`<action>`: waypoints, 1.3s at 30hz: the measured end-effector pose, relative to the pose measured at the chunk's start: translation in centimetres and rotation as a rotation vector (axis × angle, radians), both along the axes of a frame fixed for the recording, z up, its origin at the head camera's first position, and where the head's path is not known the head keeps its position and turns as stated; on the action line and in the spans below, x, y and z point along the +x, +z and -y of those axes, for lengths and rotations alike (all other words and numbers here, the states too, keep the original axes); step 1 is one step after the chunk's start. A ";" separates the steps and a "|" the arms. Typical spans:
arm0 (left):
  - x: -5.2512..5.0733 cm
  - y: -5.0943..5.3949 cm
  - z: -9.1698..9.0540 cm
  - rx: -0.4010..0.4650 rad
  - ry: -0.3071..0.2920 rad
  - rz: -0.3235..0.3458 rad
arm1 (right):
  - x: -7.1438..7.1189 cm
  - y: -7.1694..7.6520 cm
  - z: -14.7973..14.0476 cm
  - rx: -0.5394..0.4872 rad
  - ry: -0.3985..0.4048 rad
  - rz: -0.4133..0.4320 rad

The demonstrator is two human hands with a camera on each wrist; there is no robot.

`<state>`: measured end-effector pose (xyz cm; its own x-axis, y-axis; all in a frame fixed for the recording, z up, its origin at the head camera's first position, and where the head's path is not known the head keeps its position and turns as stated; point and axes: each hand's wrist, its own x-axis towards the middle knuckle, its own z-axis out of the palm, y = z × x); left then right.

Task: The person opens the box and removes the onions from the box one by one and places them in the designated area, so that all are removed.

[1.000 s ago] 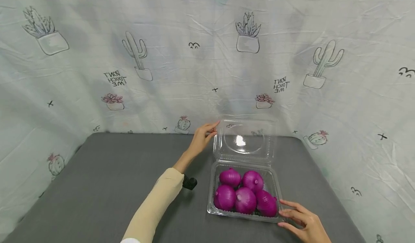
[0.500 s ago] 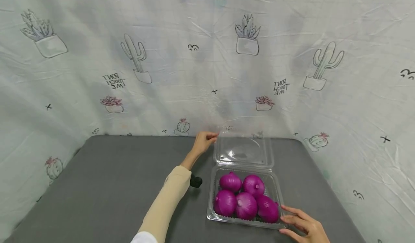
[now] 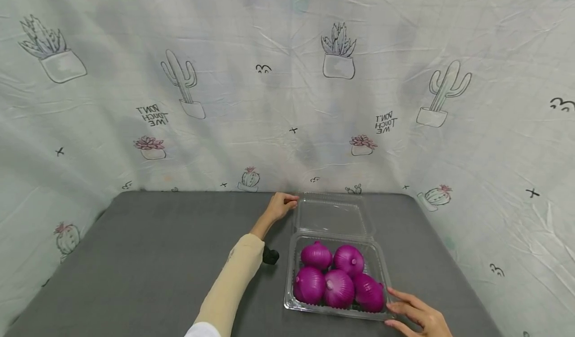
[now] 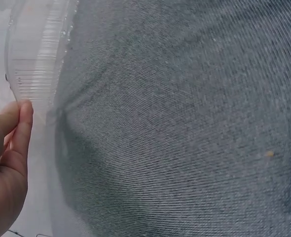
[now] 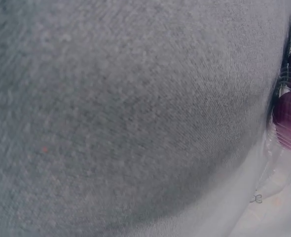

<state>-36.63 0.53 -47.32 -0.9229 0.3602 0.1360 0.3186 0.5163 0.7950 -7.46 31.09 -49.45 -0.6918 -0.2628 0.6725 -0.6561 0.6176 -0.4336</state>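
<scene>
Left hand (image 3: 277,207): thumb and finger pinching the lid (image 3: 330,217) by its left edge, near the far corner.
Right hand (image 3: 424,317): fingers apart and gently bent, fingertips at the right wall of the box (image 3: 337,312), thumb by its near right corner.
Lid: thin, clear, shiny plastic with a ribbed side, joined along the back of the box and tipped far back; whether it rests on the table (image 3: 170,257) cannot be told.
Box: clear plastic, shallow, rounded corners, ribbed walls, rim all round; on the table, right of its middle.
Onions (image 3: 339,289): five, purple, round and glossy with fine lines, inside the box, two behind and three in front; the right one lies on its side, tip to the right.
Sleeve: beige cloth (image 3: 226,287) on the left arm, with a black piece (image 3: 270,255) at the wrist.
Table edges: gray woven cover; back edge close behind the lid, right edge fairly near the box.
Room: widest to the left of the box, narrower to the right.
Backdrop (image 3: 229,52): creased pale sheet, printed with cacti.
</scene>
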 end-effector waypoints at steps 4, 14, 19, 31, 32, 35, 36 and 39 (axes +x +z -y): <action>0.0 -0.1 0.1 0.002 -0.014 -0.004 | -0.2 0.1 -0.3 -0.004 0.039 0.002; 0.2 -0.2 0.3 -0.085 -0.092 0.008 | -0.4 0.3 -1.6 -0.014 0.116 -0.002; 0.6 -0.2 1.6 -0.020 -0.114 -0.017 | -0.5 0.3 -2.2 0.010 0.128 -0.001; 3.0 0.6 6.1 0.293 -0.329 0.083 | -0.5 1.1 -2.1 0.089 0.053 0.010; 3.4 0.5 6.4 0.328 -0.365 0.117 | -0.6 1.2 -2.0 0.084 0.060 0.003; 4.6 0.4 7.1 0.401 -0.454 0.201 | -0.6 1.2 -2.1 0.070 0.086 -0.012; 5.1 0.3 7.3 0.421 -0.482 0.220 | -0.6 1.2 -2.1 0.065 0.094 -0.009; 6.6 0.2 7.8 0.465 -0.558 0.263 | -0.4 1.1 -2.1 0.057 0.105 0.013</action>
<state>-30.05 -7.28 -47.11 -0.6447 0.7407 0.1890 0.2044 -0.0712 0.9763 -7.88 33.19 -48.36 -0.6671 -0.3720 0.6454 -0.7131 0.5693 -0.4090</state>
